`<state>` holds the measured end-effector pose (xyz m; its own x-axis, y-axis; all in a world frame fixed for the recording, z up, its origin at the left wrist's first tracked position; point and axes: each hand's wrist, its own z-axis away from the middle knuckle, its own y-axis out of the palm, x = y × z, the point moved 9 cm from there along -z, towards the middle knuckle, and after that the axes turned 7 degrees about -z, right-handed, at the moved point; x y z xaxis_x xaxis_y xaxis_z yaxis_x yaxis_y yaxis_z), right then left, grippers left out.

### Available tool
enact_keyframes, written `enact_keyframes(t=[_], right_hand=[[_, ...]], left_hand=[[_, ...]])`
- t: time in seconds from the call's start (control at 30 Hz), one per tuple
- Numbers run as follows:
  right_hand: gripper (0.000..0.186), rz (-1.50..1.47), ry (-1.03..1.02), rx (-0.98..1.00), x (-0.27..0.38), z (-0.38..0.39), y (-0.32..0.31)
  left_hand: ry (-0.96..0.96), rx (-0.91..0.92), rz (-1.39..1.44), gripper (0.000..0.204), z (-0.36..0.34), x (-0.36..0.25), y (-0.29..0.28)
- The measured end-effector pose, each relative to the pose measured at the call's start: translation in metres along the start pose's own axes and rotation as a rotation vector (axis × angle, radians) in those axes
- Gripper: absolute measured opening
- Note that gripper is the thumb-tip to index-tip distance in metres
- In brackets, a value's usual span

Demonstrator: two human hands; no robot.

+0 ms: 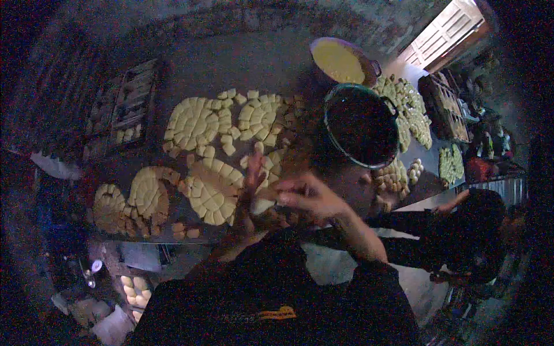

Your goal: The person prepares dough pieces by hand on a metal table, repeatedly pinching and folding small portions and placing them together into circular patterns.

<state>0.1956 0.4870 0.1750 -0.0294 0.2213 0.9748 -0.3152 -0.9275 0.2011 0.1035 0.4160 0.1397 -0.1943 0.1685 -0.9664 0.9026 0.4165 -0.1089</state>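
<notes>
A long dim table (242, 63) fills the view, spread with pale dough pieces (193, 124) laid in round and fan-shaped clusters. Near its right end stand a dark, green-rimmed bowl (360, 124) and, behind it, a pot of yellow filling (339, 60); more pieces run on past them toward stacked trays (444, 106). Another person in dark clothes (461, 230) leans in at the right. Both of the wearer's hands meet at the table's near edge over one pale dough piece (262, 205): the right hand (309, 196) has its fingers curled and pinched on it, while the left hand (254, 173) stands upright against its far side, fingers together; how firmly the left one grips cannot be told in this blur. The piece sits between the hands, just above the nearest cluster (213, 193). The risks seem small ones: soft dough pinched too hard could tear or squash out of shape, a forearm resting low could flatten the pieces beneath, and the bowl close by the right elbow might be knocked by a wide reach.
</notes>
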Motion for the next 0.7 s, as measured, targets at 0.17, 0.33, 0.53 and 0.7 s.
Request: enact_keyframes(t=[0.17, 0.33, 0.53, 0.7], right_hand=[[0.040, 0.794, -0.134, -0.608, 0.072, -0.116, -0.271], [0.048, 1.490, 0.008, -0.141, 0.020, -0.177, -0.463], [0.047, 1.320, 0.342, -0.491, -0.041, -0.215, -0.510], [0.041, 1.589, 0.041, -0.486, -0.016, -0.207, -0.516]], left_hand=[[-0.100, -0.214, 0.085, 0.107, 0.041, 0.046, -0.074], [-0.243, -0.404, 0.189, 0.102, 0.112, 0.106, -0.130], [-0.416, -0.667, 0.251, 0.100, 0.227, 0.144, -0.181], [-0.435, -0.618, 0.176, 0.097, 0.251, 0.143, -0.187]])
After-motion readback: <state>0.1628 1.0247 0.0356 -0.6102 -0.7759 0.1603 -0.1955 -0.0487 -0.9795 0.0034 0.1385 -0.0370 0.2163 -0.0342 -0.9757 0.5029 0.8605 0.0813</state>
